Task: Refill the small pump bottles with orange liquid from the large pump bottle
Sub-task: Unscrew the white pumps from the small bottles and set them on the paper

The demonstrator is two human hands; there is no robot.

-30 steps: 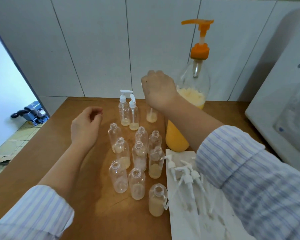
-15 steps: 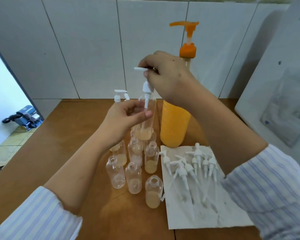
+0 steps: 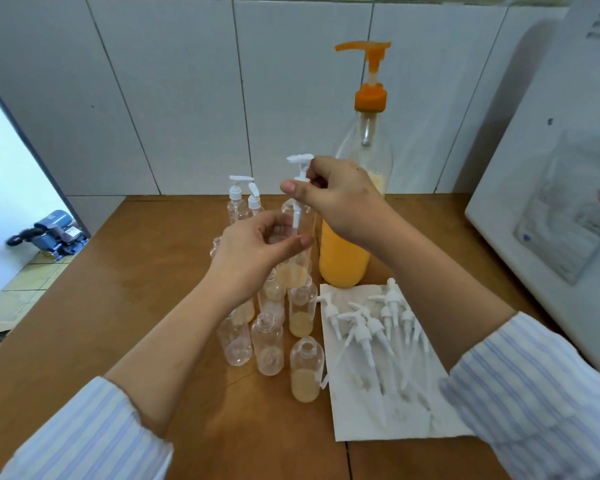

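Gripping a small bottle (image 3: 297, 244) above the cluster of open bottles (image 3: 270, 341), the left hand (image 3: 253, 251) holds it upright — the right hand (image 3: 340, 199) pinches its white pump head (image 3: 300, 168). The large pump bottle (image 3: 352, 244) stands just behind, on the wooden table (image 3: 118, 289).

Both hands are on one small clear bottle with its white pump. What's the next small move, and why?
Probably keep twisting the white pump head off. The right hand pinches its collar while the left hand grips the small clear plastic bottle, held above the others with only a little orange liquid at its bottom; it needs opening before refilling.
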